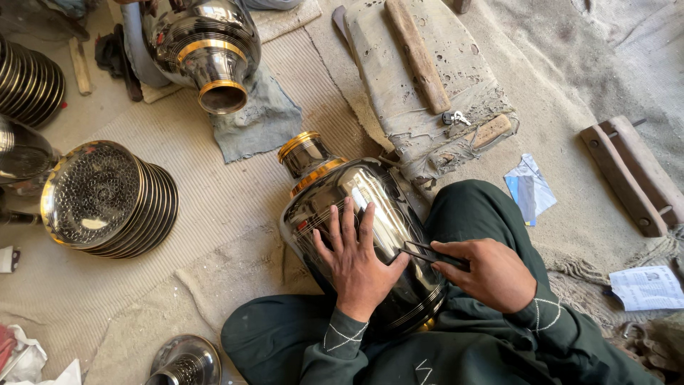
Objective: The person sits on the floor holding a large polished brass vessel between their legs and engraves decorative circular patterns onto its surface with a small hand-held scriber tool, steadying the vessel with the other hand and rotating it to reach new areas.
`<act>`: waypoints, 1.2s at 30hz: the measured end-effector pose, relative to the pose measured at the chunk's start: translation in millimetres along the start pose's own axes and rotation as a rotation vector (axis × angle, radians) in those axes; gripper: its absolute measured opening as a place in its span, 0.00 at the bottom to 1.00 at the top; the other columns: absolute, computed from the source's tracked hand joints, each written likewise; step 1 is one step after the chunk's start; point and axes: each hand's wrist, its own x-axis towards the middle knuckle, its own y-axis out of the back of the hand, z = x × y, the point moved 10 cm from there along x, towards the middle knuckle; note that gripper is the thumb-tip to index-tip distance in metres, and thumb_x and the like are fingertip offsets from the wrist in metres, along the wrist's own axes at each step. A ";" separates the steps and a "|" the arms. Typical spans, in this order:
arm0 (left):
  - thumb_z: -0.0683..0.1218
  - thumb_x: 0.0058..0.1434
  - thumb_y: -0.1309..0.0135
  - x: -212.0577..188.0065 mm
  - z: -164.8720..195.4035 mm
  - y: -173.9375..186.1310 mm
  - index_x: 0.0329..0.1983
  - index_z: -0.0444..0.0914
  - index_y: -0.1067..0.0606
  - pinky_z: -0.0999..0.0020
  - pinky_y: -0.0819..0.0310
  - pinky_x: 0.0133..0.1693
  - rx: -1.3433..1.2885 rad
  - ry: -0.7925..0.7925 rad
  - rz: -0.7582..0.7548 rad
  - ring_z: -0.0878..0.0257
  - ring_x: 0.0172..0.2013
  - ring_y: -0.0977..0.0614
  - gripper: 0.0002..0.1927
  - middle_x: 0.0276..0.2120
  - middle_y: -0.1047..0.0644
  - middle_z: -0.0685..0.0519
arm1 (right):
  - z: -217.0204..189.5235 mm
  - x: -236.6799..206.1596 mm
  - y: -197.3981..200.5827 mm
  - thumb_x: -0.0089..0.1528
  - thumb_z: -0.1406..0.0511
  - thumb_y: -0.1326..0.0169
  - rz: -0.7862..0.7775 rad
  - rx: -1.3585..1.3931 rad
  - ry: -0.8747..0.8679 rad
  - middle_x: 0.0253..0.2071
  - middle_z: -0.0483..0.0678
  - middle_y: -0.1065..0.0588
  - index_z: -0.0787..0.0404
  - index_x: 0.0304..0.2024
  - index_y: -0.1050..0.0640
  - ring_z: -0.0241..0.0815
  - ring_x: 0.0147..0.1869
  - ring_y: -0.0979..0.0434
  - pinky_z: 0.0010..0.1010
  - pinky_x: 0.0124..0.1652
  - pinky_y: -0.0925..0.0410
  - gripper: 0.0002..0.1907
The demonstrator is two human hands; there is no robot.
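A shiny dark metal pot [335, 196] with brass neck rings lies on its side across my lap. My left hand [354, 257] rests flat on its belly, fingers spread. My right hand [491, 274] grips a thin dark metal tool [427, 253] whose tip touches the pot's surface just right of my left thumb. Dark green trouser legs and sleeves surround the pot.
A second polished pot [206, 43] lies on a grey cloth [260, 121] at top. Stacked metal bowls [107, 199] stand left. A wooden mallet [417, 57] lies on a padded block [427, 100]; a wooden frame [630, 178] and papers [531, 189] are at right.
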 end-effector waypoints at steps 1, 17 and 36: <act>0.65 0.44 0.30 0.2 0.0 0.3 0.74 0.46 0.44 0.28 0.68 0.67 -0.001 0.003 0.001 0.42 0.74 0.52 0.57 0.74 0.46 0.42 | -2.7 0.0 1.9 0.55 0.55 0.36 0.016 -0.004 0.023 0.40 0.53 0.16 0.51 0.53 0.16 0.51 0.38 0.15 0.38 0.39 0.25 0.23; 0.72 0.50 0.38 -4.2 1.1 3.1 0.73 0.46 0.42 0.29 0.69 0.66 -0.016 -0.039 0.059 0.42 0.73 0.49 0.53 0.73 0.44 0.41 | -73.6 37.8 20.5 0.45 0.62 0.33 -0.078 -0.380 0.496 0.35 0.48 0.17 0.45 0.42 0.13 0.51 0.40 0.19 0.44 0.39 0.29 0.20; 0.59 0.65 0.49 39.7 -37.3 32.4 0.65 0.47 0.27 0.31 0.63 0.68 0.042 -0.115 0.178 0.45 0.73 0.41 0.26 0.71 0.35 0.46 | -106.2 3.2 -85.2 0.57 0.61 0.42 -0.635 -1.424 1.561 0.30 0.48 0.24 0.58 0.24 0.16 0.45 0.33 0.21 0.41 0.28 0.27 0.10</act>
